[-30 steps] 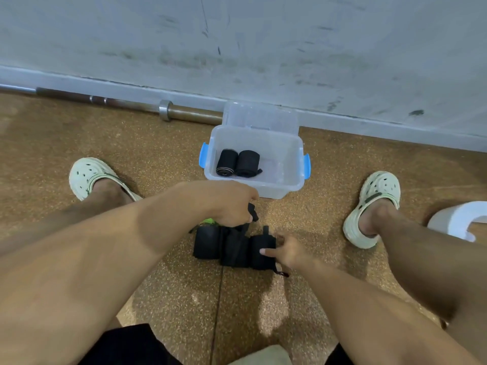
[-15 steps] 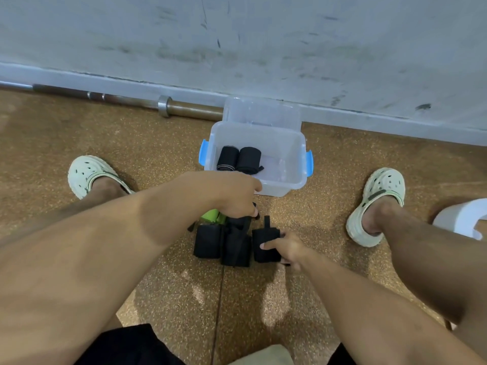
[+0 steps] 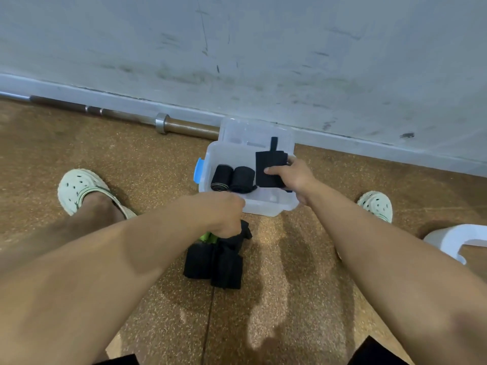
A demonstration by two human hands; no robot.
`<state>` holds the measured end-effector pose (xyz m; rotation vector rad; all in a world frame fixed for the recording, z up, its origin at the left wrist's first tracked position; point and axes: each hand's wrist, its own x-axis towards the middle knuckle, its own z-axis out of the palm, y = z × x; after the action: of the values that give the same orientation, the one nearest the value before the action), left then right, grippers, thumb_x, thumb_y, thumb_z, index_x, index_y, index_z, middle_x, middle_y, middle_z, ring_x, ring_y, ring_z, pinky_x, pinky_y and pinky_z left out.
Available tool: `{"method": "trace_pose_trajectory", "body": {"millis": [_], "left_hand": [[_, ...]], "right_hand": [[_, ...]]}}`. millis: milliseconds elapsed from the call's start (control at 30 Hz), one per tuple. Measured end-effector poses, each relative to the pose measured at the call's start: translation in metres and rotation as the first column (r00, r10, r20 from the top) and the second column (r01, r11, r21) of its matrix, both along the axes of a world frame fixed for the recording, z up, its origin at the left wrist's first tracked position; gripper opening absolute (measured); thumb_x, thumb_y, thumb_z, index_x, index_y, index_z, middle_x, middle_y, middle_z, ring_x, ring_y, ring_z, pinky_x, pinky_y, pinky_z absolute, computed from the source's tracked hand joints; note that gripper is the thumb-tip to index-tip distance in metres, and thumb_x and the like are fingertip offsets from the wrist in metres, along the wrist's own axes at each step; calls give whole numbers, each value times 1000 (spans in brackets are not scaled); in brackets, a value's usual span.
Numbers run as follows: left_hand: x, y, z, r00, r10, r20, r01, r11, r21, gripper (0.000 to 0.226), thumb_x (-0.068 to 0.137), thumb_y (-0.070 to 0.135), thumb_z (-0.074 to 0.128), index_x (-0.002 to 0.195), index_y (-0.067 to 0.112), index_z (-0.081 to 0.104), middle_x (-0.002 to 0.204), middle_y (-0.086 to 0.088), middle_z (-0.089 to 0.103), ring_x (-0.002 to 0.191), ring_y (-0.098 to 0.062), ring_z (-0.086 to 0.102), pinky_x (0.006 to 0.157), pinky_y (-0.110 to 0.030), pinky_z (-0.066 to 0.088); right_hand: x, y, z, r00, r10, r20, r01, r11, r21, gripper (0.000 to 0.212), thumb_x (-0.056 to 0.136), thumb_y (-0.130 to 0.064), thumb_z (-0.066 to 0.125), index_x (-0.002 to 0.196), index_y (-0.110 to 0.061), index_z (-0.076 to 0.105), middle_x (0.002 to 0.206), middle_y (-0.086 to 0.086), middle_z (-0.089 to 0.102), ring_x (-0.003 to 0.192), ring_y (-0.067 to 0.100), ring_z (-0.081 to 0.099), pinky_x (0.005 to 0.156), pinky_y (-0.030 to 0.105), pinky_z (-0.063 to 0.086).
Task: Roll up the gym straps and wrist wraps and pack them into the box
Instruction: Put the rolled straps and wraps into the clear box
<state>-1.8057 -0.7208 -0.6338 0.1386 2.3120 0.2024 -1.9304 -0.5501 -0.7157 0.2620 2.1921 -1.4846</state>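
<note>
A clear plastic box with blue latches stands on the floor by the wall. Two rolled black wraps lie side by side in its left half. My right hand holds a folded black strap over the right half of the box, thumb on top. My left hand grips the top of a pile of black straps on the floor in front of the box. A bit of green strap shows under that hand.
A barbell lies along the wall at the left, ending behind the box. My feet in pale clogs rest on either side. A white curved object sits at the right edge. The floor is brown speckled rubber.
My right hand lifted one black strap off the floor pile and carried it up over the box. The left hand stayed on the pile.
</note>
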Motion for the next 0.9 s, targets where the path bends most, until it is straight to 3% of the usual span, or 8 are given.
{"method": "trace_pose_trajectory", "body": {"millis": [100,200,300,400,533,633,767,900], "left_hand": [[-4,2,1,1000,9,-27,-8,1000,15,51,101,31,52,150,22,40,142,-3,53,123,-27,56,83,-34,44],[-9,2,1,998,23,-51,-21,999,28,48,101,33,53,147,22,42,139,-3,55,116,-25,57,80,-33,43],[-13,2,-2,998,35,-47,-32,998,51,45,101,33,55,143,21,45,132,-4,57,100,-21,54,76,-33,43],[-16,5,-9,999,25,-23,-24,998,60,40,101,33,55,137,20,48,127,-3,60,102,-23,58,73,-33,41],[-19,9,-18,998,55,5,-56,993,105,32,98,31,59,128,21,53,120,-4,61,102,-25,60,77,-35,48],[-20,10,-24,997,76,1,-76,990,118,32,97,29,62,126,19,54,120,-4,62,105,-27,61,81,-37,51],[-19,12,-27,997,77,-17,-75,991,107,30,96,29,62,123,18,55,117,-4,63,100,-27,61,76,-34,47],[-18,15,-29,998,68,-3,-67,993,100,31,96,31,62,123,20,53,119,-3,61,100,-25,58,77,-36,46]], "right_hand": [[-15,-13,-36,989,-134,67,132,990,39,33,86,-10,78,112,-18,60,107,2,70,103,24,68,89,38,58],[-25,-24,-71,961,-221,169,211,975,76,33,86,-11,75,115,-13,59,116,8,68,107,29,64,93,42,56],[-33,-32,-95,942,-252,224,216,961,173,53,89,-14,70,138,-7,50,120,8,59,105,28,55,95,42,52],[-40,-34,-112,932,-271,239,214,947,239,58,88,-19,70,141,-8,47,126,10,60,107,31,56,98,45,53],[-49,-35,-126,922,-294,252,239,944,226,63,89,-23,74,144,-8,46,115,8,55,106,29,55,102,45,52],[-49,-34,-134,915,-284,288,229,951,209,59,95,-22,71,145,-7,44,121,11,55,107,27,51,102,42,49],[-47,-35,-141,927,-263,266,196,947,253,54,100,-32,65,143,-6,47,136,16,58,121,34,56,105,42,47],[-51,-34,-134,930,-276,244,184,922,341,46,104,-35,57,139,-5,52,131,19,60,119,39,58,107,48,48]]}}
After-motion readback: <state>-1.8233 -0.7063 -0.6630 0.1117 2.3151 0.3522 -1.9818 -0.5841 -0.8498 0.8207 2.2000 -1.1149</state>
